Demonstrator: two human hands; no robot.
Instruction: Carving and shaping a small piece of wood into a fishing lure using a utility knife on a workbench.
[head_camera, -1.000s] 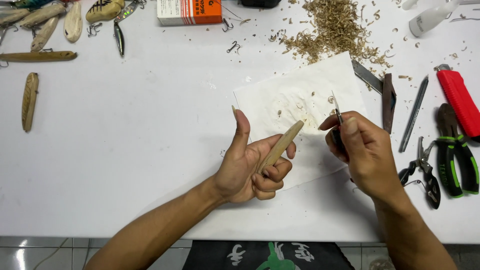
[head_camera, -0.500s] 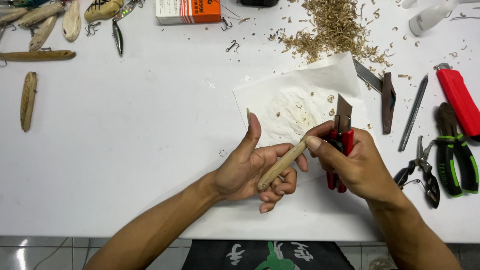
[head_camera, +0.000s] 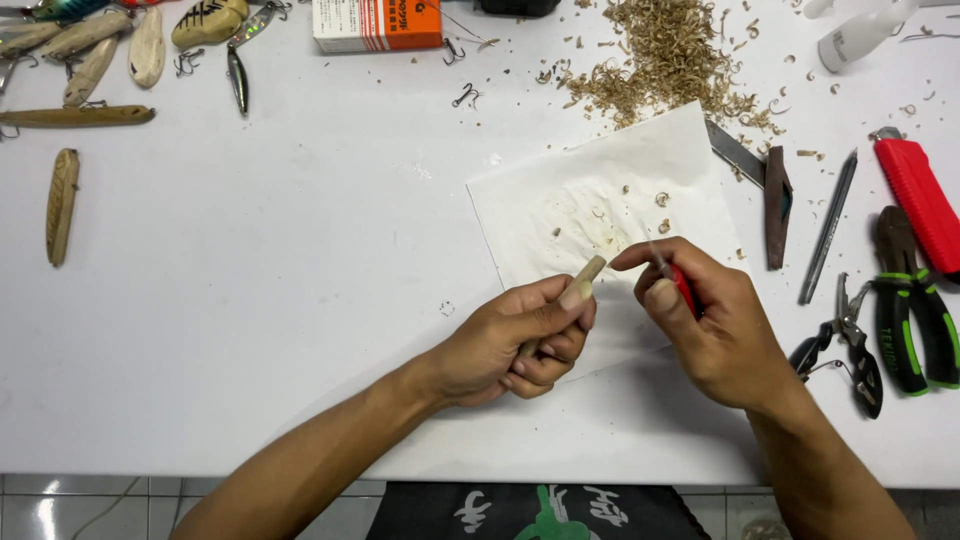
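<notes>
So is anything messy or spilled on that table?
Yes. A heap of wood shavings lies loose on the white table above the paper sheet, with curls scattered toward the tools on the right. A few loose fishing hooks lie nearby. Nothing looks broken.

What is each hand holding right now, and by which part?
The left hand grips a short pale wooden stick by its lower half. The right hand holds a red-handled cutter by its handle.

Bright, even overhead light (soft shadows under the arms); sharp focus.
</notes>
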